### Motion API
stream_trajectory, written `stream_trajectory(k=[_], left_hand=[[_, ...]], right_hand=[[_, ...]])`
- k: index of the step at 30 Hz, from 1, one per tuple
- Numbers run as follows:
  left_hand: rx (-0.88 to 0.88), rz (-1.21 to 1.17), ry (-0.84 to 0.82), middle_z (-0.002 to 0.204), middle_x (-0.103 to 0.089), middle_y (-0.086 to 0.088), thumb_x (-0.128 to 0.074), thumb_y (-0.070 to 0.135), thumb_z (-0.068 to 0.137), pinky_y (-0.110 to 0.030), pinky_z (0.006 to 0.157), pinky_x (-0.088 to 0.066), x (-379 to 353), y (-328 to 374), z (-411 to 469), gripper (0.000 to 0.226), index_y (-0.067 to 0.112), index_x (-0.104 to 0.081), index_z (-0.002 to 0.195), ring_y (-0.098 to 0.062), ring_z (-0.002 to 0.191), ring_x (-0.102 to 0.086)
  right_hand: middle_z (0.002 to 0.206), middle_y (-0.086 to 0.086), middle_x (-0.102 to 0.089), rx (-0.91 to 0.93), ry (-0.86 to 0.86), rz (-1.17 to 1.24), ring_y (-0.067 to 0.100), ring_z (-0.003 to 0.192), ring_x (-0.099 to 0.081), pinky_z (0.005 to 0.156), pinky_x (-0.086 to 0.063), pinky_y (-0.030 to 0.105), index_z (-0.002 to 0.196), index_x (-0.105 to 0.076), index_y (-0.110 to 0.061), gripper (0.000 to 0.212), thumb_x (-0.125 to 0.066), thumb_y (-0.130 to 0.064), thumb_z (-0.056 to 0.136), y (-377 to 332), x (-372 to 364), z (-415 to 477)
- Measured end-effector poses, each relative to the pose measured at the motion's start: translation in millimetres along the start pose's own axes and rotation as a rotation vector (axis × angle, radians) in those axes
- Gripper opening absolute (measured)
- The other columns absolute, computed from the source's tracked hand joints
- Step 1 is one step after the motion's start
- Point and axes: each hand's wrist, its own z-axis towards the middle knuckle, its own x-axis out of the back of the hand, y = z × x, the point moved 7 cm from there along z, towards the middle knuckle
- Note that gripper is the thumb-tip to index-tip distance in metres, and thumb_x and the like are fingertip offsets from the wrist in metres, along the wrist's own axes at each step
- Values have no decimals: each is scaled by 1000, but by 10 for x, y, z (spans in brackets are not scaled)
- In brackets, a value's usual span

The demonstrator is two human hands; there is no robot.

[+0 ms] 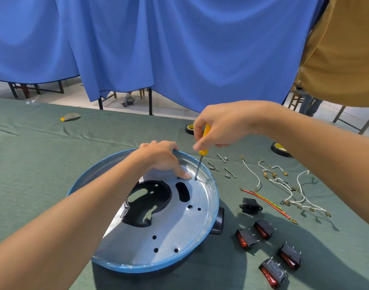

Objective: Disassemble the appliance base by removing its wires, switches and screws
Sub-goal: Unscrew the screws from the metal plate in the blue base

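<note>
Four switches [247, 238], two tape rolls [281, 149], one socket [250, 206], one screwdriver [198, 166], one base [169, 233]

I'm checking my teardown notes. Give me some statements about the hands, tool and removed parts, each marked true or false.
The right hand holds a yellow screwdriver. True.
The screwdriver points upward. False: its tip stands down in the metal base, near the far rim.
The left hand grips the base's rim. True.
The switches sit mounted in the base. False: four lie on the cloth beside it.
The wires lie to the right of the base. True.
</note>
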Motion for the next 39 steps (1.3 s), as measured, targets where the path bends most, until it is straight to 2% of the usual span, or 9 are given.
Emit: stream_trajectory(k=[3, 10, 15, 20, 22, 25, 30, 36, 39], left_hand=[[-1, 8, -3, 117, -50, -2, -76, 64, 65, -38, 84, -33, -4, -4, 13, 64, 30, -41, 106, -23, 103, -39], [-6, 12, -2, 111, -48, 0, -76, 65, 64, -38, 83, -33, -7, -7, 18, 64, 31, -42, 106, -24, 104, -41], [-11, 25, -3, 110, -46, 2, -75, 65, 65, -36, 82, -30, -9, 2, 23, 66, 32, -40, 110, -22, 102, -39], [-5, 29, -11, 115, -48, 1, -75, 67, 63, -38, 84, -32, -22, -17, 54, 68, 33, -38, 108, -24, 106, -40], [-7, 27, -8, 116, -47, 1, -75, 67, 63, -38, 85, -31, -21, -21, 49, 67, 33, -38, 108, -23, 106, -38], [-10, 19, -4, 112, -44, 2, -75, 65, 65, -37, 85, -28, -17, -16, 24, 67, 32, -39, 110, -21, 103, -34], [9, 18, -19, 121, -49, -2, -76, 67, 62, -41, 93, -36, -23, -31, 33, 68, 33, -38, 108, -27, 113, -41], [-54, 55, 24, 106, -48, 3, -73, 69, 65, -37, 90, -29, -4, -5, 11, 56, 29, -44, 92, -22, 106, -41], [-111, 172, 108, 127, -43, 2, -72, 71, 63, -40, 110, -17, 46, 46, -34, 75, 26, -49, 118, -24, 127, -34]], right_hand=[[48, -6, -55, -76, 128, -152, 13, 52, -51, 48, -34, 26, 54, -67, -14, 64, -46, -62, 92, 6, 57, 21], [69, -8, -58, 22, 69, -99, 14, 67, -53, 52, -35, 25, 78, -66, -23, 18, -69, -39, 84, -64, 60, -7], [46, -6, -48, -51, 132, -169, 16, 55, -44, 48, -28, 26, 60, -61, -15, 57, -46, -57, 94, 1, 58, 37], [66, -7, -56, 4, 176, -57, 10, 62, -51, 49, -32, 25, 76, -65, -25, 11, -64, -33, 84, -32, 70, 25], [70, -6, -57, -1, 172, -51, 11, 63, -50, 50, -32, 25, 82, -68, -23, 17, -65, -39, 84, -47, 53, 45], [61, 2, -48, -23, 215, -91, 20, 59, -45, 51, -32, 28, 72, -59, -9, 50, -52, -55, 91, -32, 57, 78], [68, -10, -55, 23, 192, -4, 6, 61, -49, 49, -31, 25, 78, -65, -28, 12, -66, -38, 84, -40, 55, 42], [61, 0, -48, -15, 224, -19, 18, 58, -43, 50, -30, 28, 79, -63, -9, 44, -53, -50, 93, 20, 50, 40], [72, -5, -57, 22, 225, -3, 8, 64, -49, 50, -32, 27, 91, -67, -21, 16, -59, -34, 90, 3, 43, 25]])
